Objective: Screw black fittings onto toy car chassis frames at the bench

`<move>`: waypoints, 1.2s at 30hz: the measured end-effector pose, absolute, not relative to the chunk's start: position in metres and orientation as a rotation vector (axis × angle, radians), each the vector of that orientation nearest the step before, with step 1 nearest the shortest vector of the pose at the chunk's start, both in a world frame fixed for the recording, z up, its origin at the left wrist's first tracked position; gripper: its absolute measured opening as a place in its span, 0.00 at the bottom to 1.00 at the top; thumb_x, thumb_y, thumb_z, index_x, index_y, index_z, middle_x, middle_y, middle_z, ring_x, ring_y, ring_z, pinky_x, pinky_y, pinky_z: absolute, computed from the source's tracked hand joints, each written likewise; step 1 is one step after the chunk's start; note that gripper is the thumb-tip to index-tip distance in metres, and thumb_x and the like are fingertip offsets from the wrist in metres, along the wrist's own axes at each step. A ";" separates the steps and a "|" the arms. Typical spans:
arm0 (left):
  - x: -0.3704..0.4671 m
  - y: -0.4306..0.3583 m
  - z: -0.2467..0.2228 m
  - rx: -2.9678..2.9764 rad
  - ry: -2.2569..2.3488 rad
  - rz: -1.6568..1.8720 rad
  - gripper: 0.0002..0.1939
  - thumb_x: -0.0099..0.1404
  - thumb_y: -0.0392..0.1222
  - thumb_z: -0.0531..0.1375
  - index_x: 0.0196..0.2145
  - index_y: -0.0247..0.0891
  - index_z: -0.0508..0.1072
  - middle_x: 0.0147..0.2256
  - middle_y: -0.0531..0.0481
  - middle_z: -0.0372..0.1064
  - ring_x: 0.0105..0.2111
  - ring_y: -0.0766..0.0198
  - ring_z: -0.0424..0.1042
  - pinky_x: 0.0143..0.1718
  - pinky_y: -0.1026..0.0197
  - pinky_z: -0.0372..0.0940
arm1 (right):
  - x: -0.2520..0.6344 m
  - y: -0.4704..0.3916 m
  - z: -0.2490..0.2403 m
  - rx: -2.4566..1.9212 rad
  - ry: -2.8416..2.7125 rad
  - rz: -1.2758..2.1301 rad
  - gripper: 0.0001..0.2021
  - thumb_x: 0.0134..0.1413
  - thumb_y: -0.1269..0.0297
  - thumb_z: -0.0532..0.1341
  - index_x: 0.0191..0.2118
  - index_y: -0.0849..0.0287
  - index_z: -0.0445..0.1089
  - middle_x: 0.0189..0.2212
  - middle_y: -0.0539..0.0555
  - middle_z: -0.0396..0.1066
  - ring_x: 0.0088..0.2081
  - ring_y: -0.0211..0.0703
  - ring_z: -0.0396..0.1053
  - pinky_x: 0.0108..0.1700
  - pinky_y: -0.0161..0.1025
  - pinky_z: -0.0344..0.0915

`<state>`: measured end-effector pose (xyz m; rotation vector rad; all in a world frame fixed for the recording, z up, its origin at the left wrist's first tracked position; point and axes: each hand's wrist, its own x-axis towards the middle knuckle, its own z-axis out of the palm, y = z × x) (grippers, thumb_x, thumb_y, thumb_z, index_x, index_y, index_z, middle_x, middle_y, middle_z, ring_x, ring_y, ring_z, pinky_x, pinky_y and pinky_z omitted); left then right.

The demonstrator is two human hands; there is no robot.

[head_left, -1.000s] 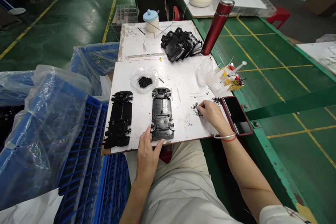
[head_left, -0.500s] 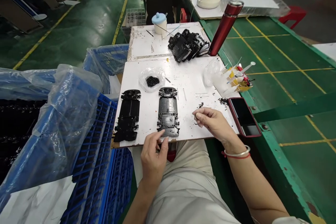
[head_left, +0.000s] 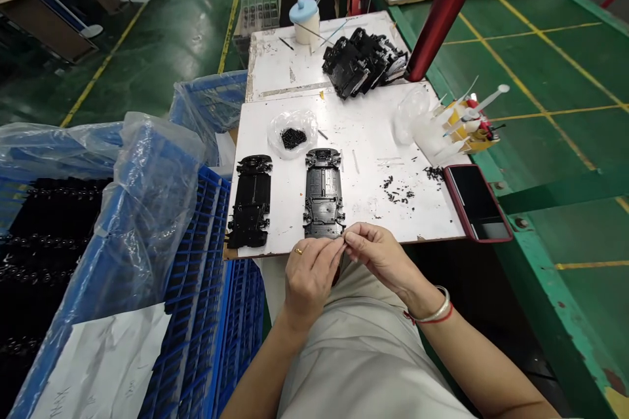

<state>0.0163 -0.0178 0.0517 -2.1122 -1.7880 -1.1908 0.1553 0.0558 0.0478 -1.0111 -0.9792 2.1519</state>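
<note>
My left hand (head_left: 310, 275) and my right hand (head_left: 376, 255) meet fingertip to fingertip at the table's near edge. Both are closed in a pinch; whatever sits between the fingertips is too small and hidden to name. Just beyond them lies a black toy car chassis (head_left: 323, 193), its near end partly covered by my left hand. Left of it rests another black chassis (head_left: 251, 203). Small black parts (head_left: 397, 191) are scattered to the right of my right hand. A clear plastic bag (head_left: 293, 134) holding tiny black parts lies behind the chassis.
Stacked black chassis (head_left: 363, 62) lie at the back beside a leaning red flask (head_left: 447, 13). A lidded cup (head_left: 305, 19) stands at the far left. On the right are a phone (head_left: 477, 203) and a holder with bottles (head_left: 466, 127). A plastic-lined blue crate (head_left: 196, 275) borders the left.
My right hand has moved left from the scattered parts to meet my left hand. The left hand's fingers have closed and moved slightly right. The view has tilted downward.
</note>
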 end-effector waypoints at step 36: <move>-0.017 0.026 0.044 -2.383 -1.714 -0.915 0.06 0.68 0.33 0.55 0.40 0.35 0.71 0.35 0.47 0.74 0.36 0.61 0.70 0.38 0.58 0.65 | 0.137 0.044 0.005 -1.259 -2.086 0.660 0.06 0.62 0.63 0.59 0.42 0.55 0.72 0.33 0.53 0.67 0.33 0.43 0.68 0.34 0.38 0.65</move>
